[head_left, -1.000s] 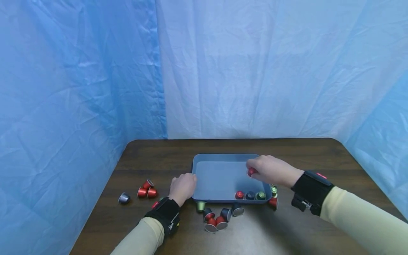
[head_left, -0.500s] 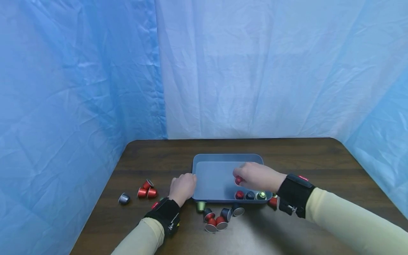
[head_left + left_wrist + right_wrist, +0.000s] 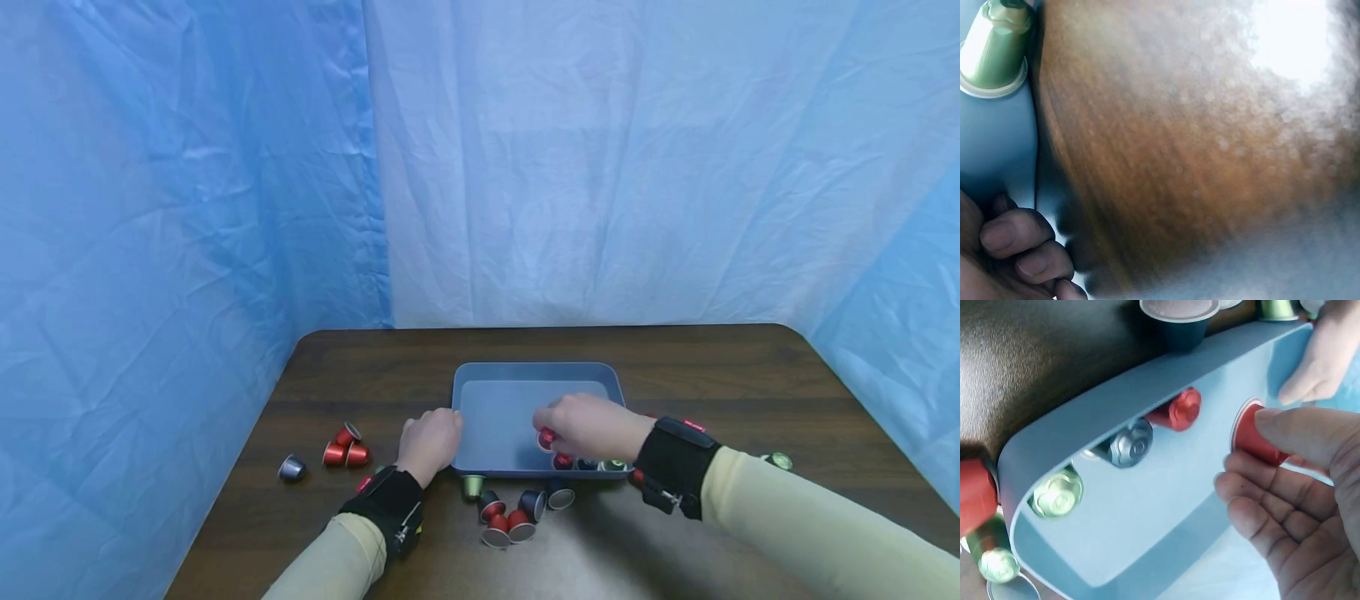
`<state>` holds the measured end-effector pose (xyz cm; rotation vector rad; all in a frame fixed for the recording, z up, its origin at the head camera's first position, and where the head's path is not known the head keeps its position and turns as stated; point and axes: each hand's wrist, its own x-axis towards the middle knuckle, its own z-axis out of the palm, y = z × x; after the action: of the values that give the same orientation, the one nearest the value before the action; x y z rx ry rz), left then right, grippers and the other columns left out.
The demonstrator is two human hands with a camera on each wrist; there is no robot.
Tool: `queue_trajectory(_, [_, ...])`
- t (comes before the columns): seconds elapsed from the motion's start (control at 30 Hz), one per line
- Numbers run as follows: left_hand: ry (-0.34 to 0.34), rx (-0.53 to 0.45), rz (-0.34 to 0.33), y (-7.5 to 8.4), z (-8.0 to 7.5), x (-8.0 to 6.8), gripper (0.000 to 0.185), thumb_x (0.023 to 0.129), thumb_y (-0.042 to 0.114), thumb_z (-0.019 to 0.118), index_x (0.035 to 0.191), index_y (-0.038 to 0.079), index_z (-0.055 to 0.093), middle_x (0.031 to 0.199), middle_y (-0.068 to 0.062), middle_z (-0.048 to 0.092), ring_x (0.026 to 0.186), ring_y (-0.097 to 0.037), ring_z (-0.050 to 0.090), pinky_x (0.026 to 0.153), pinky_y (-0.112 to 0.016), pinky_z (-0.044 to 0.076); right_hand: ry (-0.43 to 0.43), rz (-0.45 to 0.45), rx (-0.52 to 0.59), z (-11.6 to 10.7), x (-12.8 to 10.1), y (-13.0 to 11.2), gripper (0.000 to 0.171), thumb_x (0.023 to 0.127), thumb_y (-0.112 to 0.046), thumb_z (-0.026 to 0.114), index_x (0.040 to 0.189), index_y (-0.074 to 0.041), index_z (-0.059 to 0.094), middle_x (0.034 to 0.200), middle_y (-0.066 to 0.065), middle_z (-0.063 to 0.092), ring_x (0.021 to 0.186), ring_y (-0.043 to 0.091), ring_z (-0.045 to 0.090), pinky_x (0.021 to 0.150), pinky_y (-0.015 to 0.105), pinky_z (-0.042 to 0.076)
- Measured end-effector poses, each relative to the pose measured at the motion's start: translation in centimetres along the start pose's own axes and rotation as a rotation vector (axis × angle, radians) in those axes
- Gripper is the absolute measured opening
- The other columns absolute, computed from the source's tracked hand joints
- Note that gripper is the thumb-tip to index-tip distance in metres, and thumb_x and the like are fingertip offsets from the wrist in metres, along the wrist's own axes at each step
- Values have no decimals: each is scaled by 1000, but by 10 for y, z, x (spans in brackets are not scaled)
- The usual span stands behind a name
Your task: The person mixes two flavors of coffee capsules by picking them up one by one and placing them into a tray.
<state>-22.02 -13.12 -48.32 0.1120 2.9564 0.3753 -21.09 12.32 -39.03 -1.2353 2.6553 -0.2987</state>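
Observation:
My right hand pinches a red coffee capsule between thumb and forefinger, above the blue-grey tray. Inside the tray, along its near wall, stand a red capsule, a dark blue capsule and a green capsule in a row. My left hand grips the tray's left rim; the left wrist view shows its curled fingers. Close to that hand, outside the tray, is another green capsule.
In front of the tray lie several red and dark capsules. Three red capsules and a dark one lie at the left of the wooden table. More capsules, including a green one, are at the right, partly behind my arm.
My right hand has moved left and toward the tray's near wall, carrying the red capsule. The left hand stays on the rim.

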Motion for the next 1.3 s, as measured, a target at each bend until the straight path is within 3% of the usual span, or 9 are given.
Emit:
queue_trajectory(0.23, [-8, -16, -14, 0, 0, 0, 30, 109, 26, 47, 94, 11, 69, 74, -1, 57, 80, -23, 61, 83, -50, 47, -10, -53, -6, 7, 2, -4, 14, 88, -13, 82, 97, -13, 71, 78, -7, 63, 69, 5, 56, 68, 20, 51])
queue_trajectory(0.4, [-15, 2, -3, 0, -1, 0, 29, 109, 26, 48, 96, 11, 69, 75, -1, 57, 80, -23, 61, 83, -50, 47, -22, -76, -35, 12, 4, -2, 15, 88, -14, 82, 101, -13, 73, 82, -5, 68, 73, 6, 61, 73, 22, 54])
queue_trajectory(0.93, [-21, 12, 16, 0, 0, 0, 24, 108, 23, 50, 99, 10, 68, 78, -2, 58, 80, -23, 61, 80, -49, 47, -89, -60, -80, 27, 10, -3, 13, 90, -14, 79, 103, -15, 76, 88, -5, 73, 78, 4, 66, 78, 23, 56])
queue_trajectory(1.3, [-8, -10, -2, 1, -1, 0, 29, 109, 25, 46, 101, 9, 70, 78, -2, 59, 83, -24, 62, 83, -51, 47, -109, -53, -87, 33, 12, 1, 20, 89, -13, 80, 109, -16, 78, 98, -3, 76, 93, 10, 72, 87, 30, 58])
